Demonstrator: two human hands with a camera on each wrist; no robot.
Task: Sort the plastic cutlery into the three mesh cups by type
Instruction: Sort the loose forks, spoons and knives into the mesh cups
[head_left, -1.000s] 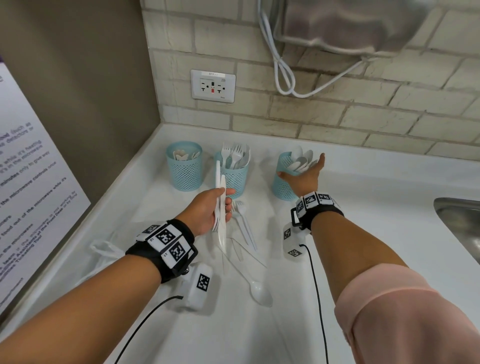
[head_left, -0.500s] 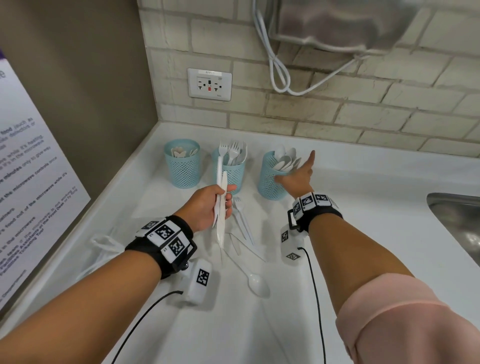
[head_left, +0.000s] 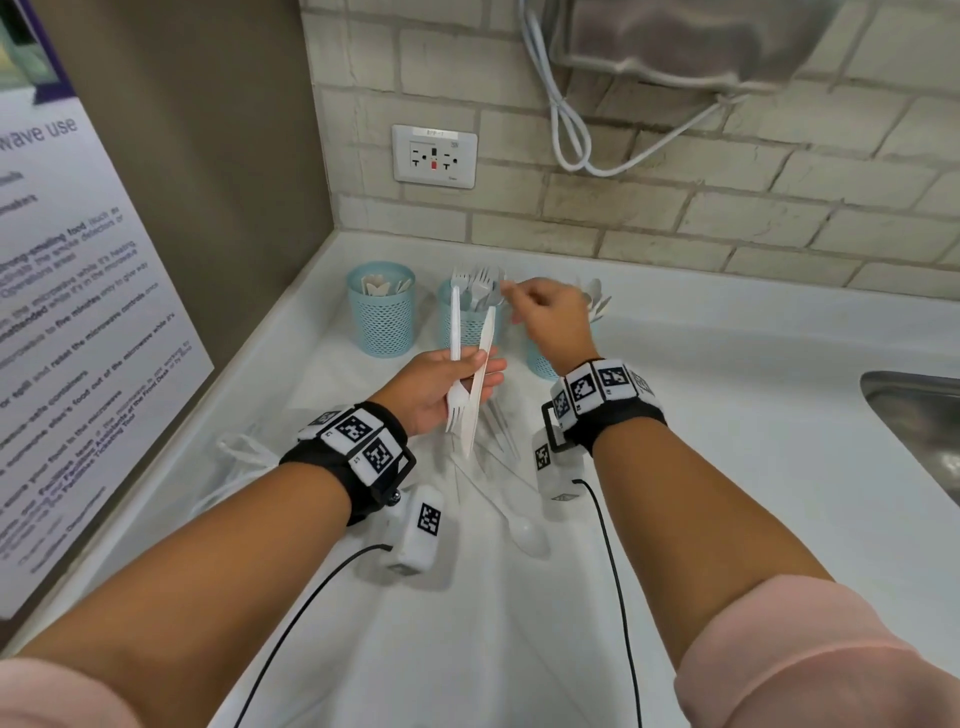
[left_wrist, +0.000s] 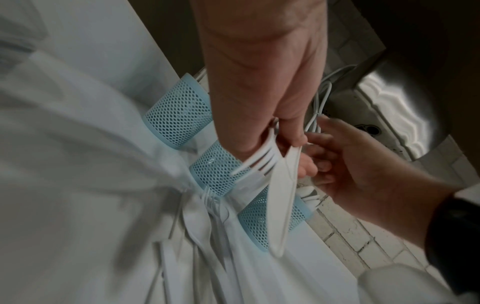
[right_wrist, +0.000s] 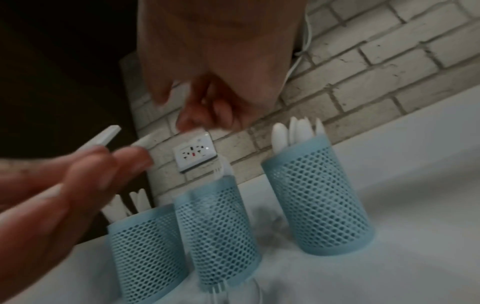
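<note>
1. A fork (head_left: 456, 358) and a knife (head_left: 480, 384) are gripped mid-handle by the left hand (head_left: 441, 392), fingers curled round both, above the counter (head_left: 727, 415).
2. Both are judged light, stiff, slick and somewhat brittle; the handle is the best hold.
3. The right hand (head_left: 550, 317) is held empty at 1 o'clock, fingers loosely curled.
4. Knives are held in the left cup (head_left: 382, 317), forks in the middle cup (head_left: 467, 325), spoons in the right cup (right_wrist: 315, 195).

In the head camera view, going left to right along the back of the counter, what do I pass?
Poster → left mesh cup → middle mesh cup → right hand → sink.
</note>
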